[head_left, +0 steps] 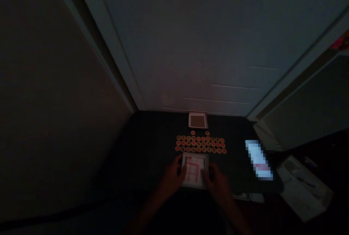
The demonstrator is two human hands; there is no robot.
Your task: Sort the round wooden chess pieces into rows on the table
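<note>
The scene is very dark. My left hand (173, 176) grips the left edge of a white square board with red lines (195, 169), and my right hand (215, 180) grips its right edge. The board rests on a dark table (147, 155), near its front. Beyond the board, several round orange game pieces (200, 144) lie in rows. An open shallow box (197, 120) sits behind them at the table's far edge.
A blurred bright rectangle (258, 160) lies on the table's right side. Papers (302, 186) lie lower right, off the table. A pale door with heart shapes (200, 71) rises behind the table, and a wall (54, 100) stands at left.
</note>
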